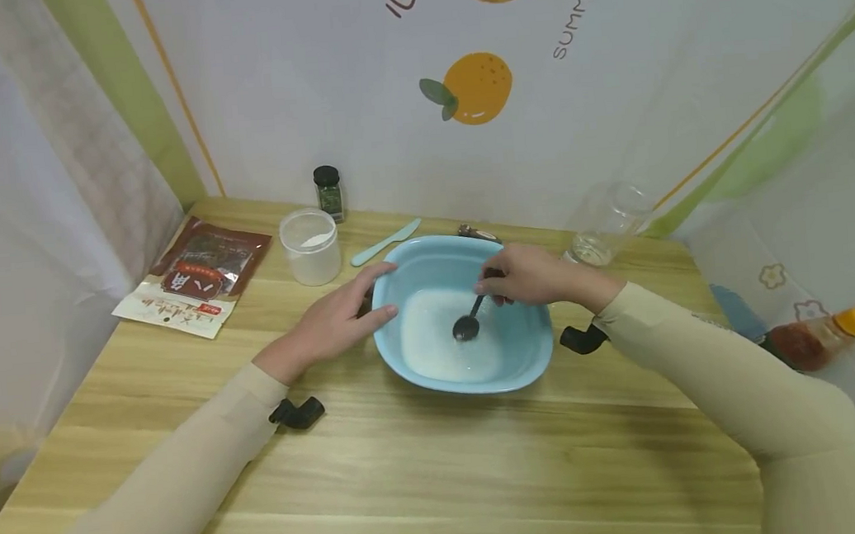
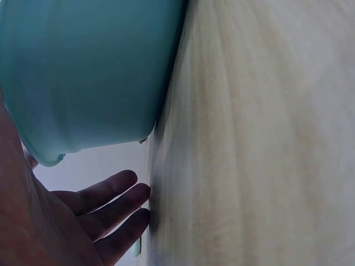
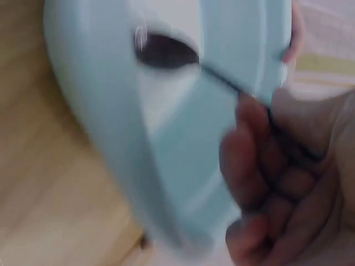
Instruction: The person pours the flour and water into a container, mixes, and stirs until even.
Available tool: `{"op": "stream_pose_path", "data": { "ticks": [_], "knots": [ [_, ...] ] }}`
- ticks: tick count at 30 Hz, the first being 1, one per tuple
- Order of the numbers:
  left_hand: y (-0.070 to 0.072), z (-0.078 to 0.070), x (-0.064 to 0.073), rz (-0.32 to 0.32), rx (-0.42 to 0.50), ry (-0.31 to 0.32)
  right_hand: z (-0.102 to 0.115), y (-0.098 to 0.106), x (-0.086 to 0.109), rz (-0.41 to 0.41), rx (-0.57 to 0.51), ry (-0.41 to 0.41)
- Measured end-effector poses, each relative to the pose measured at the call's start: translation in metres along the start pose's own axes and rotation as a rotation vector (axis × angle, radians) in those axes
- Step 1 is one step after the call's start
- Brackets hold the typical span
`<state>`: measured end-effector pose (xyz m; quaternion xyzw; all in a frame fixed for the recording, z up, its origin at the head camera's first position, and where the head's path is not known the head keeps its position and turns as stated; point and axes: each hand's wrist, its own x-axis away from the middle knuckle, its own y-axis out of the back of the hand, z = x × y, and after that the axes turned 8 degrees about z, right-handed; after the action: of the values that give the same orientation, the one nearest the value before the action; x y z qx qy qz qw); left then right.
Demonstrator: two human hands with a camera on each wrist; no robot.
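Your basin (image 1: pixel 526 351) sits on the tabletop (image 1: pixel 442 473), with white, liquid-looking contents (image 1: pixel 427 325) spread over its floor. Your right hand (image 1: pixel 528 276) reaches over the basin's right side and pinches the spoon (image 1: pixel 466 328) by its dark handle, thumb against curled fingers. The spoon's head points down over the middle of the basin; whether it dips into the white or hangs just above, you cannot tell.

Your left hand (image 1: pixel 334 311) is at the basin's left side, loosely spread: thumb and forefinger rest on the rim, while the other three fingers extend outside, apart from the wall in the left wrist view.

The step in hand looks like stirring the contents. The next move, as I judge it, calls for a light, firm pinch on the handle, the spoon's head low, and a steadying left hand so the basin doesn't slide or tip.

Left of the basin lie the pouch (image 1: pixel 197 275) and, nearer, the tub (image 1: pixel 311 258) with white stuff inside. Behind the basin's left end are the small jar (image 1: pixel 329 195) and the green knife (image 1: pixel 388 242); behind its right end stands the glass jar (image 1: pixel 610 221), near your right wrist.
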<state>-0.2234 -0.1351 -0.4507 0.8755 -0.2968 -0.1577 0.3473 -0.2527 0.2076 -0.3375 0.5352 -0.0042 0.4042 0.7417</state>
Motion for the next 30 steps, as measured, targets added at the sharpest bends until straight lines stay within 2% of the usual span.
{"op": "stream_pose_path", "data": {
  "ticks": [2, 4, 9, 11, 14, 16, 20, 22, 25, 28, 30],
  "knots": [
    [0.0, -0.001, 0.0, 0.002, -0.004, 0.004, -0.004, 0.002, 0.003, -0.052, 0.0, -0.052],
    [0.001, -0.001, 0.0, 0.004, -0.005, 0.003, -0.007, 0.005, 0.006, -0.052, 0.028, -0.079],
    [0.001, 0.0, 0.0, -0.002, 0.0, -0.002, -0.007, 0.005, 0.004, 0.055, 0.024, 0.01],
    [0.001, 0.0, 0.0, -0.006, -0.001, -0.002, -0.006, 0.004, 0.003, 0.044, 0.004, 0.021],
    [0.001, 0.0, 0.001, -0.006, 0.002, -0.009, -0.005, 0.004, 0.003, 0.022, 0.02, -0.009],
    [0.0, 0.0, 0.001, -0.005, 0.009, -0.013, -0.004, 0.003, 0.004, 0.062, 0.041, -0.012],
    [-0.001, 0.0, 0.001, -0.006, 0.018, -0.01, -0.001, -0.002, 0.003, 0.154, 0.026, 0.063],
    [-0.001, 0.0, 0.001, -0.008, 0.018, -0.007, 0.001, -0.003, 0.001, 0.125, 0.023, 0.079],
    [-0.002, 0.001, 0.0, -0.006, 0.018, -0.006, 0.002, -0.003, 0.001, 0.074, 0.033, 0.039],
    [-0.002, 0.001, 0.0, -0.006, 0.014, -0.007, 0.006, -0.003, 0.001, 0.117, 0.024, 0.034],
    [-0.002, 0.002, -0.001, -0.009, 0.013, -0.01, 0.01, -0.005, -0.001, 0.155, 0.003, 0.064]
  ]
}}
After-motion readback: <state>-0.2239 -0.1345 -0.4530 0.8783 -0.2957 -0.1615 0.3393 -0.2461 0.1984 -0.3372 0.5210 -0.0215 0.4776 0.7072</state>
